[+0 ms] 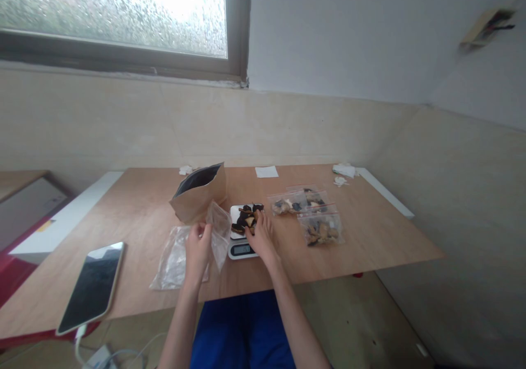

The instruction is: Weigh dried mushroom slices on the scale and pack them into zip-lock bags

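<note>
My left hand (198, 247) pinches a clear plastic zip bag (221, 228) by its edge, lifted beside the scale. My right hand (261, 236) reaches over the kitchen scale (232, 250), thumb and fingers closed around some of the dark and tan dried pieces (245, 215), which look like dried mushrooms. They are heaped on the white weighing plate. The scale's display is lit, but its digits are too small to read surely. More clear bags (170, 259) lie flat under and left of my left hand.
An open brown paper pouch (200, 196) stands behind my left hand. Several filled zip bags (321, 231) lie right of the scale. A charging phone (93, 287) rests at the table's left front edge. A white paper (267, 172) and scraps (345, 170) lie at the back.
</note>
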`<state>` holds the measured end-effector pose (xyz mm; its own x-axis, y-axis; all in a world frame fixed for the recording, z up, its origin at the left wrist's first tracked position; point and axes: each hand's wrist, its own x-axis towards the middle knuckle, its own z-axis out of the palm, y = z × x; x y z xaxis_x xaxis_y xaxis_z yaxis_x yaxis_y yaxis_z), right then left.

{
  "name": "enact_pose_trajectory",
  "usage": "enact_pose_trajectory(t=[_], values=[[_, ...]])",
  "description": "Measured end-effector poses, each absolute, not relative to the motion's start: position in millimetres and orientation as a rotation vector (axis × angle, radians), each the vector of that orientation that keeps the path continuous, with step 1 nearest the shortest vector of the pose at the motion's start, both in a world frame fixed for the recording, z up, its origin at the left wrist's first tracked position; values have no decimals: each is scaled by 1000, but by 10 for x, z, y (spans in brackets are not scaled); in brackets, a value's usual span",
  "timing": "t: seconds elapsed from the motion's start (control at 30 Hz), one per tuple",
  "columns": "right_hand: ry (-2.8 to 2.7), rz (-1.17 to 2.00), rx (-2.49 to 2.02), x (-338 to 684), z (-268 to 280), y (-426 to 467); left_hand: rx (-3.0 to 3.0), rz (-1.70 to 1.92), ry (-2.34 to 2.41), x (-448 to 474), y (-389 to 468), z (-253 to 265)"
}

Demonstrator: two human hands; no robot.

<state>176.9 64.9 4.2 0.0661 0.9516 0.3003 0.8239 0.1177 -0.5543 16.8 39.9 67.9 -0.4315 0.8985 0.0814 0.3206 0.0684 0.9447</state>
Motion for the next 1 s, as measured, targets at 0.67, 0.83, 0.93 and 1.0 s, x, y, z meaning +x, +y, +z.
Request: enact_pose_trajectory(t=[0.67,0.83,0.93,1.0], values=[[-1850,97,-1853,1841,143,605,1152,1319,1719,134,401,584],[-1802,138,-1790,1860,152,623,1204,1322,1728,174,342,643],[-1724,196,-1762,1866,199,640,1225,1324,1734,186,334,664],[-1676,237,-1723,1869,241,652,1246,1326,1730,193,334,664]])
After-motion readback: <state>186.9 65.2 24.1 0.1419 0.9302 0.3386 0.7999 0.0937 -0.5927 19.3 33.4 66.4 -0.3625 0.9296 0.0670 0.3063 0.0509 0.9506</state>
